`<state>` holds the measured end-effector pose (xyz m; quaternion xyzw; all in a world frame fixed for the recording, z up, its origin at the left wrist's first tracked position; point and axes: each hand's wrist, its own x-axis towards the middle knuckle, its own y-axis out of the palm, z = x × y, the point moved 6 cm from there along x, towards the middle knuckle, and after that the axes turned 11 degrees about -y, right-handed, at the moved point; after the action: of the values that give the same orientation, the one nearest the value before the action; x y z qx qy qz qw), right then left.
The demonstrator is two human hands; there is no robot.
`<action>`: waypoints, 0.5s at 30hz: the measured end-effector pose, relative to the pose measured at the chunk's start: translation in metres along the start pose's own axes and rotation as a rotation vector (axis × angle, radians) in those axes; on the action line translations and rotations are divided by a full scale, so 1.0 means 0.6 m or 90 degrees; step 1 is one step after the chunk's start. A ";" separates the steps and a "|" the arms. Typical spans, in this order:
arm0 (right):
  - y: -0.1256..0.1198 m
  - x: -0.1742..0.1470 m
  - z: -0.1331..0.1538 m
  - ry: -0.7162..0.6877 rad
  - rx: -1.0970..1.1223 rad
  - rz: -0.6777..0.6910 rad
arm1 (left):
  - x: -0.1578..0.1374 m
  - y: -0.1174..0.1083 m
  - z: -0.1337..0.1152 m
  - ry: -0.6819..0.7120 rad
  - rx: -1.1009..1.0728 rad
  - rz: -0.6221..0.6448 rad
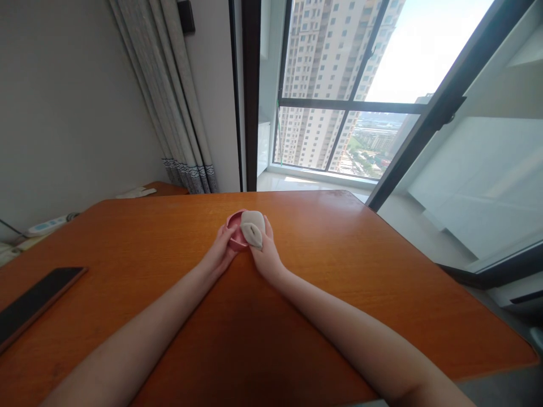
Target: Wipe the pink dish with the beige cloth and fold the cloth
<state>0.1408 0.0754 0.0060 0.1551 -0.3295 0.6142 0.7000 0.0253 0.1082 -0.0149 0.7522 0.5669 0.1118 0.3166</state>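
Note:
Out over the wooden table, near its far edge, my left hand [222, 245] is closed on the side of a small pink bowl [237, 239], thumb over the rim. The hollow of the bowl faces me, tilted up. Pressed against its right side is a pale beige folded cloth [253, 220], bunched in my right hand [267, 249]. Fingers of the right hand wrap around the back of the cloth and are partly hidden. Both hands are close together, with the bowl and cloth touching between them.
A brown wooden table [339, 271] spreads beneath my arms. A dark flat panel [38, 299] lies at the left. Beyond the left edge are a white power strip [51, 225] and a white item [136, 193]. A grey curtain [169, 85] and window [331, 102] stand behind.

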 end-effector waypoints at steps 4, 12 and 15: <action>-0.007 -0.008 0.009 0.030 -0.002 -0.109 | -0.016 0.034 -0.001 -0.012 -0.007 0.144; -0.035 0.022 0.000 -0.047 -0.101 0.039 | -0.004 0.012 0.014 -0.106 0.056 0.078; -0.006 0.005 0.015 -0.087 -0.178 0.114 | 0.003 0.001 0.001 -0.039 -0.003 0.031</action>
<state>0.1419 0.0712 0.0155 0.0678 -0.4710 0.6106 0.6330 0.0270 0.1097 -0.0155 0.7682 0.5381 0.0982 0.3328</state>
